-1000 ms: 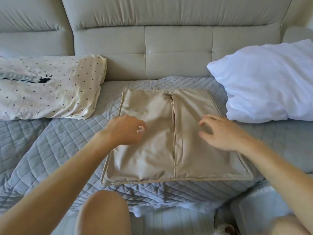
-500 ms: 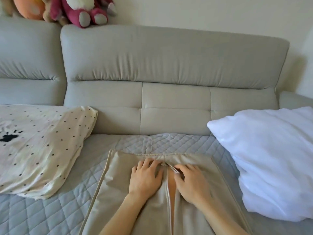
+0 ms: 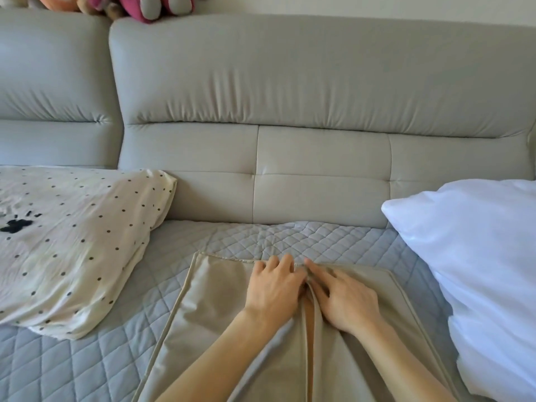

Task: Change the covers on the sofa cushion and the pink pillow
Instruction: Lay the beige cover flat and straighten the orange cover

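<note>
Two pillows [image 3: 72,245] flank grey quilted sofa seat [image 3: 290,239]

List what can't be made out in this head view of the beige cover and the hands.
- Zipper pull on the beige cover: head view, hidden under the fingertips of the left hand and right hand.
- Cover's near end: cut off by the bottom edge.
- Stuffed toys: cropped by the top edge.
- White pillow: right side cut off by the frame edge.
</note>
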A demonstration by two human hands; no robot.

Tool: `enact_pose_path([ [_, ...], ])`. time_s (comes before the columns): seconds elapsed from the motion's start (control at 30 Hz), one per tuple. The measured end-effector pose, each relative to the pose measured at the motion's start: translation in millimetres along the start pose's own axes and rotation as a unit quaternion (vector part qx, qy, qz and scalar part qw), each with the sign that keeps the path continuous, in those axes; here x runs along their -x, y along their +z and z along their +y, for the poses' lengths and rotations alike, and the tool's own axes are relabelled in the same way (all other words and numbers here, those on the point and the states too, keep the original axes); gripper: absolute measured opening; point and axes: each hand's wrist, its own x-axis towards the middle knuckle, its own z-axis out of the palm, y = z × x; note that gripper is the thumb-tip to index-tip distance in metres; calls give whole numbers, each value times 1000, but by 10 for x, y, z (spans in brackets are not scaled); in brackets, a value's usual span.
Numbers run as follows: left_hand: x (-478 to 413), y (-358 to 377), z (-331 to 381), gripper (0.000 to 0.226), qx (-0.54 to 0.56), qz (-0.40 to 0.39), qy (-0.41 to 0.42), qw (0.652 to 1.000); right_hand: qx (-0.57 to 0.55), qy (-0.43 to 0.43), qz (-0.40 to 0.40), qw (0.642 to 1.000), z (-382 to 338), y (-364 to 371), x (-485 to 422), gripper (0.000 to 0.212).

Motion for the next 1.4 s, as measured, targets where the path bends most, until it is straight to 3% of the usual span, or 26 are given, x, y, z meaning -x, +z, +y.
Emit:
enact_pose_path([
  [0.13,-67,-20,36,39,2,-72,-81,994,-7,-2,-8,1000,12,-12,9,48],
  [0.23,-64,-87,62,29,-31,-67,-61,995,-9,0,-6,1000,3,-21,-4,47],
  [0.4,77,-43,80,7,-11,16,-29,999,0,-15,49,999,25,63,38,48],
  [0.53,166,53,51,15,-10,82,12,996,1,-56,97,994,50,184,49,45],
  [0.63,154,59,50,28,-8,43,-13,999,14,-67,84,994,60,182,26,50],
  [0.73,76,-31,85,28,1,-32,-44,998,15,-50,44,998,28,133,30,73],
  [0.8,9,-92,75,28,5,-52,-37,998,-6,-31,31,999,8,97,21,68],
  [0.9,-76,-181,33,27,-55,-65,23,996,-24,-20,2,1000,20,76,1,52],
  [1.07,-121,-336,5,23,-142,-68,132,979,-37,-18,-7,999,32,78,-7,47],
  [1.27,299,-607,131,15,-24,-147,159,976,-66,-7,4,998,21,82,-4,49],
  [1.4,807,-655,159,11,33,-112,189,975,-36,-6,25,999,2,124,12,47],
])
